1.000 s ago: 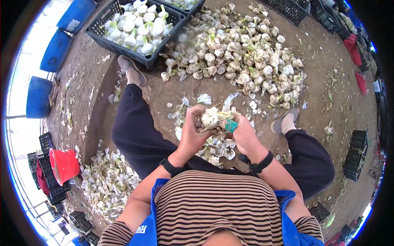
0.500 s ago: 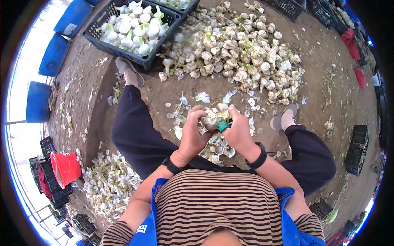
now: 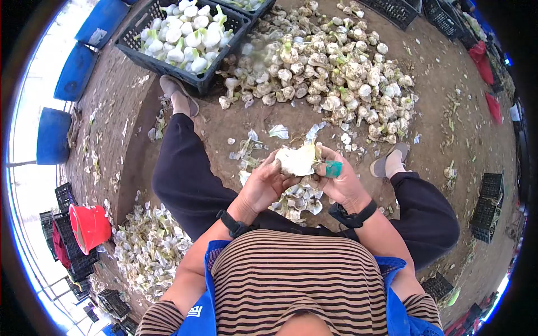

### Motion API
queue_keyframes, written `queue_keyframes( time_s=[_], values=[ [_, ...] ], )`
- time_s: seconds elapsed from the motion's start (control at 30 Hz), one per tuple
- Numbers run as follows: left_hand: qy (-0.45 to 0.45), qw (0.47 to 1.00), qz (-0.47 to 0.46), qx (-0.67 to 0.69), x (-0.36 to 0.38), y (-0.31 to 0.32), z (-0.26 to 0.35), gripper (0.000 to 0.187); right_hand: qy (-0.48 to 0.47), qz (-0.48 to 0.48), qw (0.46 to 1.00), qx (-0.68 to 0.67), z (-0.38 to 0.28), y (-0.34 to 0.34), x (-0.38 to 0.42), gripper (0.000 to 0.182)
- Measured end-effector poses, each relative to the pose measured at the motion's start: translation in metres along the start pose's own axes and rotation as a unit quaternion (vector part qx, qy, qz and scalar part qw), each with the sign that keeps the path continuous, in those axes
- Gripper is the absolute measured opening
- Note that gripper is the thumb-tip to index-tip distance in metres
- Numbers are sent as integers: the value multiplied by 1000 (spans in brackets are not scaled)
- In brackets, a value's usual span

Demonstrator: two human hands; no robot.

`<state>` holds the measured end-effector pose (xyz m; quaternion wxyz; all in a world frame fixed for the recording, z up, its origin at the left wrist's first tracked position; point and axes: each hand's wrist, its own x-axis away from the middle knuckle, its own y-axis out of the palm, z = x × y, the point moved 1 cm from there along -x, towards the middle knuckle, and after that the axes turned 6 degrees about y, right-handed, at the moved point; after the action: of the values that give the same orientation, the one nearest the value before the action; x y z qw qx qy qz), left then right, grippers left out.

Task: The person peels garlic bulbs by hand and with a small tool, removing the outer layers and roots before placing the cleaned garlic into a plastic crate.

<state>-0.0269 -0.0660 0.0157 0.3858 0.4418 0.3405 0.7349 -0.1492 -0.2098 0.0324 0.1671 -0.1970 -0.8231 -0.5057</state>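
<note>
A garlic bulb (image 3: 296, 161) with pale outer skin sits between my two hands, above the ground in front of me. My left hand (image 3: 265, 182) has its fingers closed around the bulb's left side. On the other side, my right hand (image 3: 341, 180) grips the bulb near its stem end. A green wrap (image 3: 333, 169) covers part of a right-hand digit. Below the hands lie loose garlic skins (image 3: 302, 201). A large heap of unpeeled garlic (image 3: 336, 73) spreads over the ground beyond.
A black crate (image 3: 162, 66) of clean white garlic stands at the upper left. Peeled skins (image 3: 148, 246) are piled at the lower left, near a red bucket (image 3: 92, 227). Blue barrels (image 3: 54, 136) line the left side. More black crates (image 3: 486, 207) stand at the right.
The garlic bulb has been turned, so a broad pale side now faces up. Both hands have rotated, and the right hand's green wrap shows more fully.
</note>
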Motion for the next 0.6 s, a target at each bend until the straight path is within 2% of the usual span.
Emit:
queue_keyframes(
  time_s=[0.07,0.13,0.17,0.23,0.3,0.37,0.4,0.43,0.5,0.53,0.57,0.6],
  values=[
    [-21,999,11,28,-2,-5,-4,52,14,-8,1000,-1,-2,-1,0,26],
    [48,997,21,-53,-3,-5,-7,48,3,57,964,260,-8,3,0,31],
    [46,997,21,-54,-4,-4,-8,48,2,58,964,259,-9,4,0,31],
    [98,976,51,-187,-4,5,-6,48,27,85,901,425,-9,7,0,39],
    [91,970,62,-215,-6,5,-12,44,32,116,884,451,-3,9,-3,35],
    [84,963,76,-246,-6,5,-12,42,-97,151,783,595,7,0,-10,25],
    [72,973,73,-207,-7,6,-10,41,-109,115,839,521,10,1,-11,19],
    [60,982,71,-167,-8,8,-8,41,-108,115,840,520,10,1,-9,19],
    [30,983,83,-159,-7,10,-5,42,-73,32,921,381,8,0,-4,19],
    [10,978,125,-166,-7,9,-6,41,-35,24,939,342,3,3,-1,17],
    [-9,971,165,-174,-8,8,-6,42,-35,24,939,342,3,3,0,17],
    [-10,971,165,-174,-9,7,-5,42,-20,8,963,270,3,2,0,17]
  ],
)
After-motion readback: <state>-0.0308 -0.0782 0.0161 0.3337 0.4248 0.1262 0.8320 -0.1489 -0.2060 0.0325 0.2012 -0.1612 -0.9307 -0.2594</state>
